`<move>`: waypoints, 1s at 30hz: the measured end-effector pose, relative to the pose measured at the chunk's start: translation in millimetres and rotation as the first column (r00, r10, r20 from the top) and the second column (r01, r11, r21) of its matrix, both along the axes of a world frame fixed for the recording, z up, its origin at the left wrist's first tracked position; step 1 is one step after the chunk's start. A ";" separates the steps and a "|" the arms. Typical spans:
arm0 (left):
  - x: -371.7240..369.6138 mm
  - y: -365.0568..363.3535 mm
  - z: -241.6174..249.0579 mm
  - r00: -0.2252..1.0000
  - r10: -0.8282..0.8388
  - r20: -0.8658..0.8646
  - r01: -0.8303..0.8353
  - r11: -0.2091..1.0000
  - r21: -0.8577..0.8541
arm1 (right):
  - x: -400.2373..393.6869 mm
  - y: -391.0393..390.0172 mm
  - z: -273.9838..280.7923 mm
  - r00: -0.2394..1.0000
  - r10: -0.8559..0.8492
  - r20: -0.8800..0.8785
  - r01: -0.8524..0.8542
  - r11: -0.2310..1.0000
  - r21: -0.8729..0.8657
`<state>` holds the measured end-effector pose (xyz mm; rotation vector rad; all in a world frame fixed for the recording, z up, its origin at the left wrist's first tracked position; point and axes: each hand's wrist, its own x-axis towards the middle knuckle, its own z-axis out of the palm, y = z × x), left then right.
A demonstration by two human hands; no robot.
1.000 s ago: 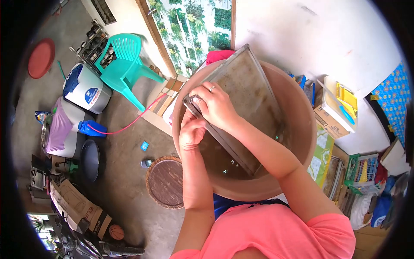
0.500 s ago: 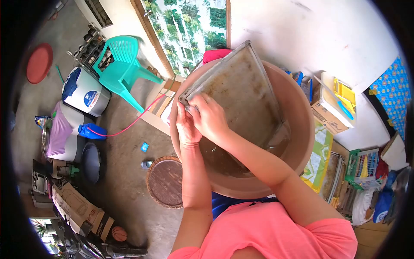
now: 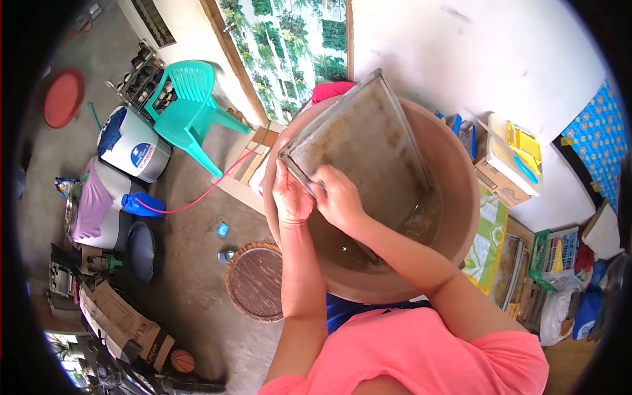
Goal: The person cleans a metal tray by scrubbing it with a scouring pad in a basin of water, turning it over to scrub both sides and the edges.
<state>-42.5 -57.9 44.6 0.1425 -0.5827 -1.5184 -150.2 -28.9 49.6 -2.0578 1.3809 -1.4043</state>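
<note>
A flat metal tray (image 3: 368,141) with brownish stains stands tilted in a large brown plastic basin (image 3: 457,217), its lower part in murky water. My left hand (image 3: 291,196) holds the tray's near left edge from the outside, close to the corner. My right hand (image 3: 339,197) is closed against the inner side of the same edge, fingers curled; whether something small is in it is hidden.
A round wooden stool (image 3: 255,282) stands left of the basin. Farther left are a green chair (image 3: 187,108), a white washing machine (image 3: 135,148) and a pink hose (image 3: 197,201). Boxes (image 3: 503,178) and a green crate (image 3: 556,260) sit at the right.
My right hand has slid along the tray's edge, away from the corner and toward me. The tray's corner has dropped slightly, and my left hand has shifted a little with it.
</note>
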 end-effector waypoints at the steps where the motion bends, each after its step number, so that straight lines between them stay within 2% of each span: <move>1: -2.2 1.9 5.4 1.000 -0.012 -0.012 0.012 1.000 -0.010 | -5.6 7.5 2.6 1.000 0.008 -0.029 -0.004 0.992 0.124; 5: -6.4 3.5 3.1 1.000 0.016 -0.006 -0.016 0.998 0.068 | 13.2 -19.3 33.7 0.999 -0.050 -0.014 0.049 0.993 -0.106; 6: -5.2 1.3 -2.8 0.999 0.031 -0.015 -0.029 0.995 0.093 | 23.0 -19.8 61.7 0.999 -0.039 0.020 0.041 0.992 -0.120; 7: 0.6 -0.4 -7.8 0.996 -0.047 -0.074 0.057 0.990 0.132 | 29.3 -24.7 63.1 0.999 -0.035 0.034 0.039 0.992 -0.117; 9: -0.2 0.4 -9.1 1.000 0.025 -0.014 -0.023 0.994 0.109 | 26.8 -23.6 55.3 1.000 -0.017 0.026 0.020 0.995 -0.102; 11: -1.8 0.6 -2.4 0.994 0.075 0.077 -0.079 0.995 0.059 | 13.1 -5.4 18.6 1.000 0.012 -0.015 -0.013 0.997 -0.075; 14: -7.2 1.3 7.9 1.000 0.016 0.006 -0.016 0.996 0.087 | -26.7 39.6 -41.7 0.989 0.055 -0.137 -0.045 0.996 0.076; 15: -5.8 -1.1 5.1 0.999 0.019 0.035 -0.021 0.998 0.056 | -42.3 52.0 -57.9 0.981 0.076 -0.180 -0.050 0.988 0.147; 17: -7.5 -2.6 1.7 0.971 0.124 0.204 -0.141 0.987 0.072 | -71.5 69.0 -79.8 0.961 0.103 -0.255 -0.044 0.973 0.228; 18: -8.1 -3.3 0.4 0.941 0.172 0.290 -0.200 0.977 0.068 | -86.5 73.1 -91.5 0.944 0.174 -0.279 -0.097 0.958 0.268; 20: -6.4 -5.2 -3.5 0.948 0.164 0.271 -0.197 0.975 0.099 | -113.6 78.9 -111.4 0.898 0.308 -0.315 -0.193 0.917 0.349; 23: -3.5 -9.5 -8.6 0.942 0.181 0.284 -0.214 0.972 0.093 | -135.7 81.2 -121.3 0.831 0.462 -0.308 -0.237 0.797 0.556; 26: -1.9 -12.5 -11.1 0.940 0.180 0.291 -0.217 0.971 0.101 | -135.6 54.9 -123.8 0.933 0.337 -0.125 -0.271 0.889 0.368; 28: 2.3 -16.5 -21.5 0.921 0.182 0.344 -0.262 0.944 0.202 | -125.0 20.4 -107.6 1.000 -0.025 -0.004 0.026 0.982 0.189; 30: 3.4 -17.2 -25.3 0.908 0.172 0.382 -0.292 0.913 0.284 | -117.0 -9.2 -85.5 0.970 -0.219 0.107 0.215 0.975 0.051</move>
